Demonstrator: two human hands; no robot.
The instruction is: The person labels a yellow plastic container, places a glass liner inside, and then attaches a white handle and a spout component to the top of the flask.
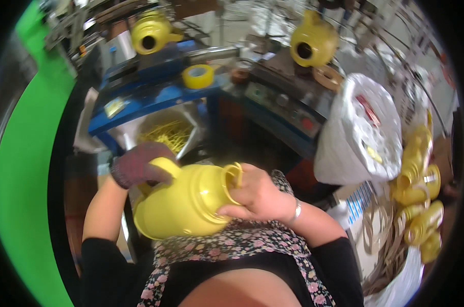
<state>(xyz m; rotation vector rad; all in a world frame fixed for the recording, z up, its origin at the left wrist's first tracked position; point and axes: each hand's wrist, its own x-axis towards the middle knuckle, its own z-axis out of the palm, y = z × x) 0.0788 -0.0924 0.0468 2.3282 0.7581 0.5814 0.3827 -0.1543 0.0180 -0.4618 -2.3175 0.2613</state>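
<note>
My gloved left hand point(137, 166) gripped the handle of a yellow plastic jug point(183, 204), held on its side against my floral apron point(242, 245). My bare right hand point(257, 197) clasped the jug's mouth rim, fingers curled in. Beyond, a roll of yellow tape point(198, 76) lay on the blue machine table point(155, 100); more yellow jugs point(418, 199) were piled at my right.

Left hand point(136, 165): dark knit glove. Right hand point(257, 194): bare, silver bracelet. Black sleeves, floral apron.
</note>
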